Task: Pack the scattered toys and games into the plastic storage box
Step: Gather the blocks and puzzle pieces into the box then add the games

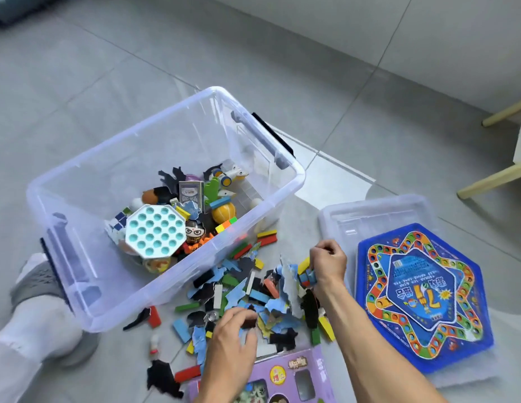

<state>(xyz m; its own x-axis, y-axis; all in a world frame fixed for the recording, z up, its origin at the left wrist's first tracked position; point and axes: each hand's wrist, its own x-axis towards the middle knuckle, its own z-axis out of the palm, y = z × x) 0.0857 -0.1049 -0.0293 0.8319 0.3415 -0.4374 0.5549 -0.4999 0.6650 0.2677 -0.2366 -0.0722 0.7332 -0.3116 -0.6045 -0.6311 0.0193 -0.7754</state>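
Observation:
A clear plastic storage box (285, 196) stands open on the floor, holding several toys, among them a white and teal pop toy (155, 234) and a card deck (191, 196). In front of it lies a pile of puzzle pieces and coloured wooden blocks (247, 295). My right hand (327, 264) grips a bunch of pieces and blocks at the pile's right side. My left hand (231, 341) rests on the pile's near edge, fingers curled round dark and blue puzzle pieces.
The box's clear lid (370, 216) lies on the floor to the right with a blue hexagonal board game (422, 298) on it. A purple toy carton (282, 376) lies near me. My foot in a grey slipper (35, 280) is left of the box. Wooden furniture legs (492, 178) stand at right.

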